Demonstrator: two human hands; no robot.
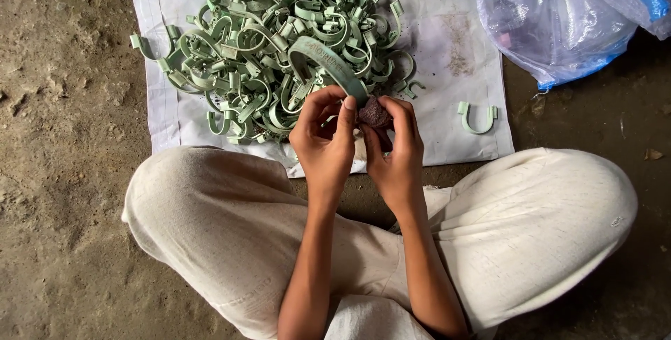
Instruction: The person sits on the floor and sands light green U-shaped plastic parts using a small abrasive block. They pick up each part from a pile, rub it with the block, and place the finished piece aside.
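Head camera looked straight down on a person sitting cross-legged on a dirt floor. The left hand (323, 141) had its fingers curled shut around one end of a pale green clip (328, 64), a curved plastic band that rose up and away beyond the fingertips. The right hand (397, 146) pinched a small dark lump (375, 113) between thumb and fingertips, pressed against the clip's end right where both sets of fingers met. What the lump was could not be told.

Just beyond the fingertips lay the heap of clips (272, 39) on a white sheet (458, 53); a single clip (477, 118) sat apart, off to the right hand's side, and a plastic bag (559, 18) lay farther out.

The grip looked narrow: rubbing hard could probably have flicked the springy band out of the left fingers into the heap, or let the lump slip and scrape a fingertip.
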